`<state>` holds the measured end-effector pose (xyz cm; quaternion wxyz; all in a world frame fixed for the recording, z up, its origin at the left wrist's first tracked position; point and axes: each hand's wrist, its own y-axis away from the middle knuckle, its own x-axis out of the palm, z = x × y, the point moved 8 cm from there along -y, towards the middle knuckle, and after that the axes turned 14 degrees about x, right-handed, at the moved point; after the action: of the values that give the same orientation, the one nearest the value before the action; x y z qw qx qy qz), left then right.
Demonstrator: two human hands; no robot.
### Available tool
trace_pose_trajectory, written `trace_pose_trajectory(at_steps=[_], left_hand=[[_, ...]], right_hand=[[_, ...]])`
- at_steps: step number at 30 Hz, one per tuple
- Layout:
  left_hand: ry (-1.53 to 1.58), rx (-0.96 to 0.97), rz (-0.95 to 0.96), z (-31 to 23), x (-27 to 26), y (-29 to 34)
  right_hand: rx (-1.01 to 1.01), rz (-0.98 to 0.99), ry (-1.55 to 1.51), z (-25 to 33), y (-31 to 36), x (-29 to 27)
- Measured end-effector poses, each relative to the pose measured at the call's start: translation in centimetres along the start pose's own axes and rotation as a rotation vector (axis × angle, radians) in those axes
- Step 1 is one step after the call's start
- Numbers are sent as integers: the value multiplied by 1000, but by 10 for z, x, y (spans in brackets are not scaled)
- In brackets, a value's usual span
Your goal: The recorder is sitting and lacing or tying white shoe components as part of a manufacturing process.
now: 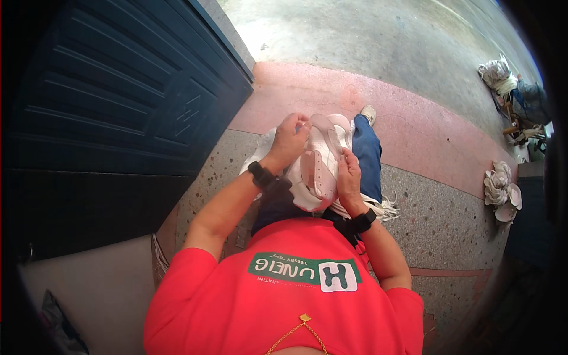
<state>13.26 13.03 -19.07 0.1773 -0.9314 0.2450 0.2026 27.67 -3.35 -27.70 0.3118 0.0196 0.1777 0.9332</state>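
Observation:
A white and pale pink shoe upper [319,171] with a row of lace holes rests over my lap. My right hand [349,173] grips its right side, with the thumb and fingers closed on the edge. At the far left edge of the upper, my left hand [291,141] is closed in a pinch. Whatever lies between those fingertips is too small to make out. More rounded white and pink upper pieces [339,123] lie at the far end, beside the fingers. White cloth or strings [384,208] hang from my lap on the right.
A dark blue panelled door [124,100] stands close on my left. Speckled floor [438,213] and a pink strip [408,115] lie ahead and right. A bundle of white pieces [503,192] sits at the right, with another heap [497,74] farther off.

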Motion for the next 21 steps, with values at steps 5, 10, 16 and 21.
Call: trace_pose_trajectory(at_steps=[5,10,16,21], left_hand=[[227,52,15,-7,-29,-14],[506,-364,207,35,-48,-10],[386,-580,751,63,8,10],[-185,193,842,49,27,6]], right_hand=[[-177,61,201,45,6,32],[-333,289,239,82,36,67],[-10,385,-100,1,24,15],[271,343,-539,-46,0,-17]])
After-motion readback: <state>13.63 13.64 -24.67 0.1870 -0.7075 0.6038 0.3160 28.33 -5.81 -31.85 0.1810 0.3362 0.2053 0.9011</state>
